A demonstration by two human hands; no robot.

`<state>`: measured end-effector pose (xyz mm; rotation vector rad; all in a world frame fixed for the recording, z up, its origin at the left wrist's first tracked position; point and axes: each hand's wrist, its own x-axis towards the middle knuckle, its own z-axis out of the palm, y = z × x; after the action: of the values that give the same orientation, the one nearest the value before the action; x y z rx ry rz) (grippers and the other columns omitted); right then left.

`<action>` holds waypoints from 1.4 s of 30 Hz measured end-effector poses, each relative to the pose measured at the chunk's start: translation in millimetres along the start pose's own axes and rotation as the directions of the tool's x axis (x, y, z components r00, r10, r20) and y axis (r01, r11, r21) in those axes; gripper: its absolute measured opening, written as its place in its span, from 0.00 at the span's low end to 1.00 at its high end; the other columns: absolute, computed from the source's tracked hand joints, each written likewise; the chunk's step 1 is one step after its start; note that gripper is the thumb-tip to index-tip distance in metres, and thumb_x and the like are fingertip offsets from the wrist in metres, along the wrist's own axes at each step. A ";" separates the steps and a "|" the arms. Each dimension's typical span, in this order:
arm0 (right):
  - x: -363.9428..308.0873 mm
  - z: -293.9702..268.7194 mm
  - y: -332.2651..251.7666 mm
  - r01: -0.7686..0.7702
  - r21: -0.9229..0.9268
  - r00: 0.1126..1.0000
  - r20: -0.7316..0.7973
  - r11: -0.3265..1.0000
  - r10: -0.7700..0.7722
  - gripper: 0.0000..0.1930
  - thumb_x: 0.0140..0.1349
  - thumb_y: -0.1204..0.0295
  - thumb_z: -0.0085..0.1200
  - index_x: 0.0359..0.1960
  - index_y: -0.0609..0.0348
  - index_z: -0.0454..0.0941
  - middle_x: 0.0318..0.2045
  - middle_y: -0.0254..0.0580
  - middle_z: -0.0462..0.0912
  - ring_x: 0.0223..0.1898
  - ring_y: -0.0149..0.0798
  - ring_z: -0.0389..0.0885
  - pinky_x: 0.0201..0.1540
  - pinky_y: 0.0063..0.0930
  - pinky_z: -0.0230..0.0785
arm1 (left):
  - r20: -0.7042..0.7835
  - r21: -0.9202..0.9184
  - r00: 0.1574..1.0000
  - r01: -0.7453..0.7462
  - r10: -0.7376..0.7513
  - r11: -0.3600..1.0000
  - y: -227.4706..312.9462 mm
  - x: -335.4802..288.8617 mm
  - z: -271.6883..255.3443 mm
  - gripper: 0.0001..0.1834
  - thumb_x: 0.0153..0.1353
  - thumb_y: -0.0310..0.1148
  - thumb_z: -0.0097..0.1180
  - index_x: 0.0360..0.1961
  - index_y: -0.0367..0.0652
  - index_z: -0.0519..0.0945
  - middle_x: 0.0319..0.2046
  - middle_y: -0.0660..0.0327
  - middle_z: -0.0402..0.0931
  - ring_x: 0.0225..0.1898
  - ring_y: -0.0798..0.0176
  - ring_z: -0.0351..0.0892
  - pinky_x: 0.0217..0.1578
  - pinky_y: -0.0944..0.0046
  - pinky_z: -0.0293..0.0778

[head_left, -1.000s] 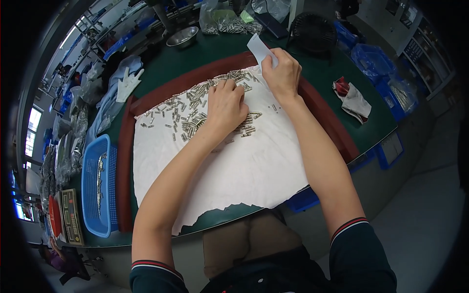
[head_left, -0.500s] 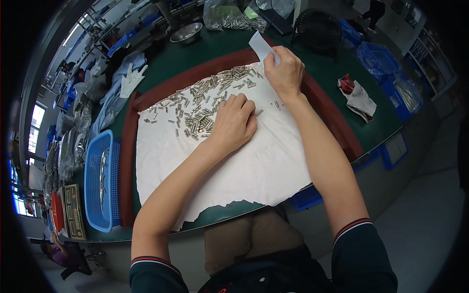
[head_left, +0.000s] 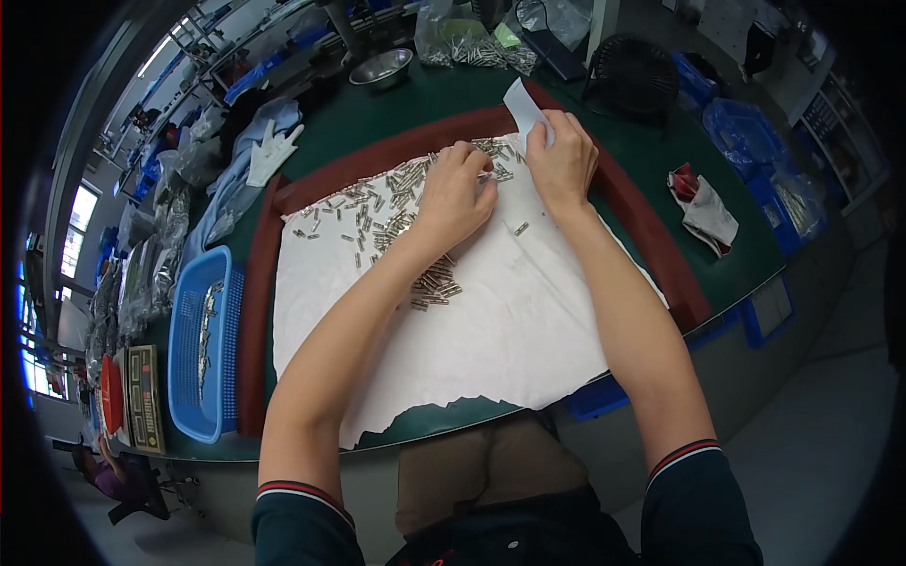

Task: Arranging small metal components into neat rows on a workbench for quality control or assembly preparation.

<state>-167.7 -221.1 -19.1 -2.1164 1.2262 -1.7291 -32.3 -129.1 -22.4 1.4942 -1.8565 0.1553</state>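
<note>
Many small silvery metal pins lie loose on a white cloth, some heaped beside my left forearm, others scattered toward the far edge. My left hand is over the far part of the spread, fingers bent down among the pins and thumb toward the right. Whatever its fingertips hold is too small and partly hidden to name. Close by on the right, my right hand pinches a white slip of paper or thin card that stands up from its fingers. One stray pin rests below the right hand.
Dark red rails border the cloth on the green table. On the left stand a blue basket and a scale. A white glove, a metal bowl, a crumpled red-and-white cloth and a black fan-like object lie around.
My left hand has moved farther away across the pins, and a heap now lies nearer me beside that forearm. My right hand still holds the white slip. The whole view has shifted slightly.
</note>
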 end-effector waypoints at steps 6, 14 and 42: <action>5.3 -5.5 10.3 -0.010 -0.061 0.998 -0.057 0.998 0.006 0.07 0.57 0.73 0.53 0.36 0.61 0.80 0.34 0.48 0.82 0.34 0.56 0.81 0.35 0.46 0.74 | -0.013 0.111 1.000 0.012 -0.011 0.994 -6.5 39.5 46.8 0.16 0.46 0.40 0.62 0.32 0.40 0.78 0.35 0.56 0.71 0.41 0.51 0.70 0.39 0.53 0.66; 6.0 -2.8 10.1 0.007 -0.052 0.999 -0.037 0.999 -0.009 0.08 0.56 0.73 0.54 0.36 0.61 0.81 0.33 0.47 0.82 0.33 0.55 0.81 0.34 0.46 0.73 | -0.026 0.219 0.998 0.058 -0.054 0.974 -13.4 46.3 55.9 0.10 0.46 0.35 0.57 0.28 0.42 0.77 0.33 0.56 0.71 0.41 0.52 0.70 0.38 0.53 0.63; 2.4 -1.1 7.1 0.068 0.011 0.997 -0.020 0.998 -0.068 0.06 0.56 0.75 0.54 0.34 0.60 0.80 0.31 0.47 0.82 0.30 0.56 0.81 0.33 0.46 0.74 | 0.059 0.169 0.998 -0.016 0.006 0.985 -31.2 21.7 5.4 0.09 0.57 0.33 0.56 0.35 0.37 0.78 0.35 0.55 0.74 0.40 0.50 0.73 0.41 0.53 0.70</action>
<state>-172.2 -226.9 -21.0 -2.1630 1.1590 -1.7847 -8.3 -159.0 -23.8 1.6193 -1.9382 0.2845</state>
